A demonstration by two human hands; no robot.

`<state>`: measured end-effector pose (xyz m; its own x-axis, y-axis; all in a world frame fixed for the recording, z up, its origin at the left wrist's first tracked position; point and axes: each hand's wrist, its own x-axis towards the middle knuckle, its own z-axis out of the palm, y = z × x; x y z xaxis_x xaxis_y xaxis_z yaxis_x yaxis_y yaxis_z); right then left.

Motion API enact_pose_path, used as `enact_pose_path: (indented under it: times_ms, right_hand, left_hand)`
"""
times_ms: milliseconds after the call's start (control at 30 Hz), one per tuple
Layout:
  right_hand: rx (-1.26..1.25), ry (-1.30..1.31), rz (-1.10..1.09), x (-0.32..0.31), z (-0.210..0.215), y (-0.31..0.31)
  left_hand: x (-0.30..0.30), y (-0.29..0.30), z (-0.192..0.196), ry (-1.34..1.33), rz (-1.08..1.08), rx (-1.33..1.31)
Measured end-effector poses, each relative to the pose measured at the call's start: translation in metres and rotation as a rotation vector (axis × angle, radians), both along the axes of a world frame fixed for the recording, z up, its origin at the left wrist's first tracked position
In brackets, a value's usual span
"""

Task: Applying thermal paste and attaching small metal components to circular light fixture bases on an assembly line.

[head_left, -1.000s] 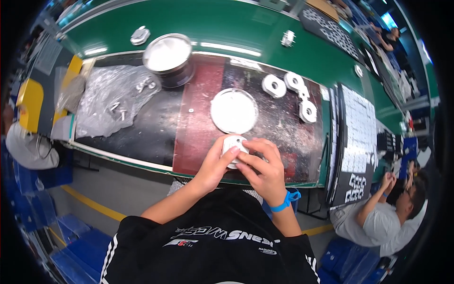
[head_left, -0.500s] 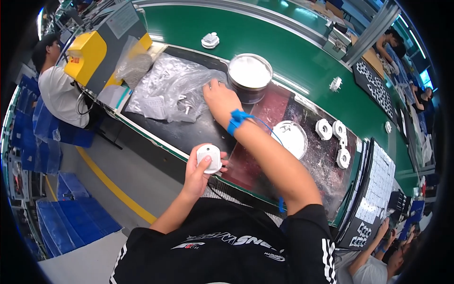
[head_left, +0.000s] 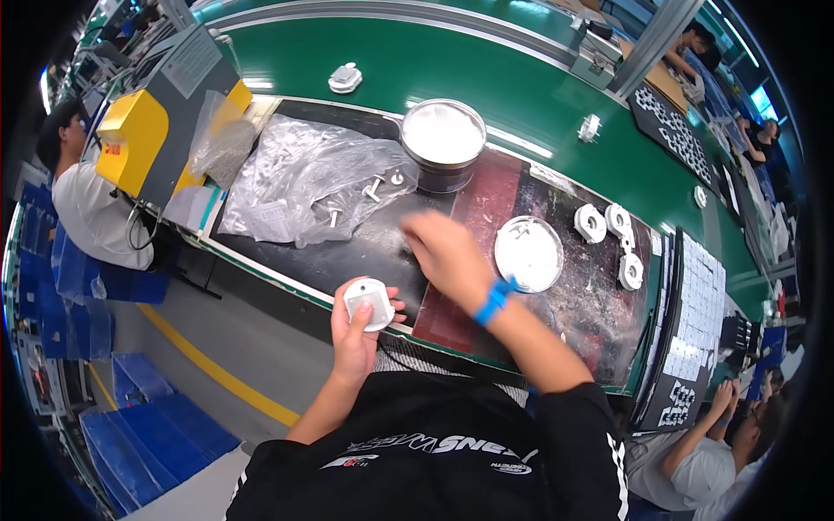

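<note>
My left hand is closed round a white, rounded plastic housing, its thumb pressed on the flat face. My right hand, with a blue band at the wrist, hovers over the dark work mat, to the right of the housing. Motion smears its fingertips, so anything between them cannot be made out. Beyond it lies a clear plastic bag full of small white parts. A few white stemmed pieces rest at the bag's open right side.
A round container with a white top stands behind the mat. Right of my right hand is a white round dish with small pieces. White ring-shaped parts lie farther right, near stacked trays. A yellow-grey machine stands left.
My right hand has come away from the bag, back toward me, uncovering the white stemmed pieces. The left hand still holds the housing. The whole view has shifted slightly.
</note>
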<state>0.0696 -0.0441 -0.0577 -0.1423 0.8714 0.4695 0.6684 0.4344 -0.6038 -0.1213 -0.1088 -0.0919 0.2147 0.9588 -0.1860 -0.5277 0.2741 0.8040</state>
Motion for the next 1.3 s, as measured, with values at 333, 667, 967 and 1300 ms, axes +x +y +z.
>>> enact_pose_path:
  times_ms: [333,667,967,1300]
  right_hand:
    - [-0.141,-0.156,-0.140,0.041,-0.029,-0.086]
    - [-0.040,-0.023,-0.541,0.114,0.008,-0.120]
    - [-0.047,-0.240,-0.484,0.135,-0.009,-0.107]
    - [-0.207,0.359,-0.496,0.138,0.012,-0.133]
  left_hand:
    - [0.031,0.020,0.006,-0.040,-0.065,0.043]
    - [0.048,0.008,0.007,-0.005,-0.094,0.025]
    - [0.068,0.000,0.009,-0.045,-0.236,0.030]
    - [0.081,-0.006,0.016,-0.047,-0.320,0.005]
